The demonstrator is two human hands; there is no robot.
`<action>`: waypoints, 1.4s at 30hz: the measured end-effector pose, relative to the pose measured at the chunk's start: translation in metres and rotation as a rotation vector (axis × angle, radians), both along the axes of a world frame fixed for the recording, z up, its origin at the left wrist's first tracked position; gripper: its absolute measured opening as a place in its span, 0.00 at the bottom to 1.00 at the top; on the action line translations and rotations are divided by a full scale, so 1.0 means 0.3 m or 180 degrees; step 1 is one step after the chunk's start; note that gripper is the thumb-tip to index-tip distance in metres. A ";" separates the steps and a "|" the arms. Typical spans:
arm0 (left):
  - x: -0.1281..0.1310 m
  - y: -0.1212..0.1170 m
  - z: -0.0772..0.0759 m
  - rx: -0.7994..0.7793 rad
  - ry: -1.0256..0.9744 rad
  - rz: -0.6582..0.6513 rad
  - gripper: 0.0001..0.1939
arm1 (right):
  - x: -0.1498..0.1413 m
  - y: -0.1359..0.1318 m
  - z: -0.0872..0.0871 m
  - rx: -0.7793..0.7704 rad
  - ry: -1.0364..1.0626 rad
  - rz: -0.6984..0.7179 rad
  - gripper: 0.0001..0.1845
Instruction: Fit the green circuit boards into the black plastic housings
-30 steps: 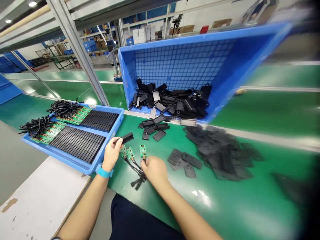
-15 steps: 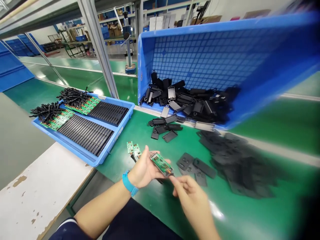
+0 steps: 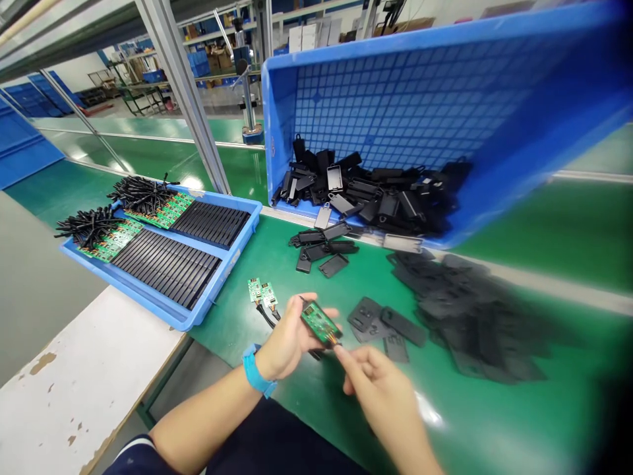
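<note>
My left hand (image 3: 287, 343), with a blue band at the wrist, cradles a shallow black case (image 3: 338, 330) from below. Inside the case lies a green circuit board (image 3: 319, 320), face up, its coloured wires at the near end. The thumb and index finger of my right hand (image 3: 378, 382) pinch at that wired end; they hide what exactly is gripped, likely the black cable. Left of the hands, two small green boards (image 3: 268, 295) with black cables lie on the green bench (image 3: 316, 429). Black flat covers (image 3: 403, 326) rest to the right of the case.
A blue tray (image 3: 185, 322) at left holds rows of black cases with boards and bundled cables. Behind, a large blue bin (image 3: 270, 132) tipped toward me contains many black cases. Several loose cases (image 3: 333, 265) lie before it. A blurred pile of dark covers (image 3: 475, 323) spreads at right.
The camera view has shifted slightly. My left fingers now show beyond the case's far side, and the case and board have turned a little. My right hand stays at the wired end.
</note>
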State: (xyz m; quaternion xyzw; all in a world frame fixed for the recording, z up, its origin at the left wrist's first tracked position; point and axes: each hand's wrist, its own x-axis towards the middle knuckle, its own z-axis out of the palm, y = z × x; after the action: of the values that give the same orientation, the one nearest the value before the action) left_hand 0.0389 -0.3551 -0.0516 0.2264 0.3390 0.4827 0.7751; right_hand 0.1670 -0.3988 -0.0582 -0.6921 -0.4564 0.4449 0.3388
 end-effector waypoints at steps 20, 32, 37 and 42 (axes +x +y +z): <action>0.020 0.002 -0.007 0.0052 0.0312 0.0232 0.21 | -0.013 -0.006 -0.018 0.0125 0.0239 0.0045 0.18; 0.020 -0.008 -0.024 0.0161 0.0350 0.0224 0.16 | -0.018 0.013 -0.021 -0.0030 0.0297 0.0019 0.19; 0.019 -0.004 -0.028 0.0140 0.0572 0.0294 0.16 | -0.025 0.012 -0.026 -0.0012 0.0340 -0.0059 0.19; 0.020 -0.007 -0.039 0.0269 0.0644 0.0407 0.16 | -0.019 0.018 -0.033 -0.0062 0.0690 0.0136 0.17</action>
State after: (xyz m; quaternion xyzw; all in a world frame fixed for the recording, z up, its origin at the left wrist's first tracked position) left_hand 0.0449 -0.3572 -0.0633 0.2844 0.4085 0.5196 0.6944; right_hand 0.1614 -0.3933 -0.0681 -0.6332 -0.4275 0.5286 0.3699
